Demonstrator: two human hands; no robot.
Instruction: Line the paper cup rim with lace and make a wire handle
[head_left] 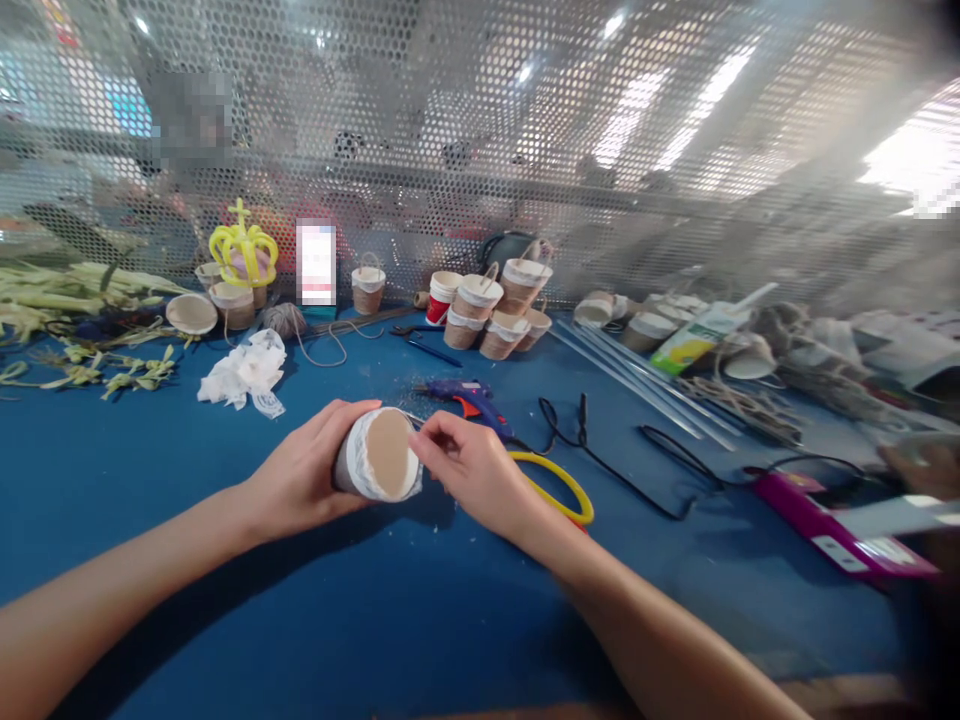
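My left hand [304,470] is wrapped round a paper cup [381,455] lying on its side above the blue table, its brown bottom facing me and white lace round its rim. My right hand [469,468] pinches the lace edge at the cup's right side, fingers pressed together. Just behind my right hand lies a blue glue gun [466,395], and under my right wrist a pair of yellow-handled scissors [559,485].
Several decorated cups [491,300] stand at the back by the perforated metal screen. White lace scraps [246,372], a twine ball [283,320], a yellow crown [241,250], green leaf strips [82,300], glue sticks [637,375], black cables [622,460] and a pink box [832,525] lie around.
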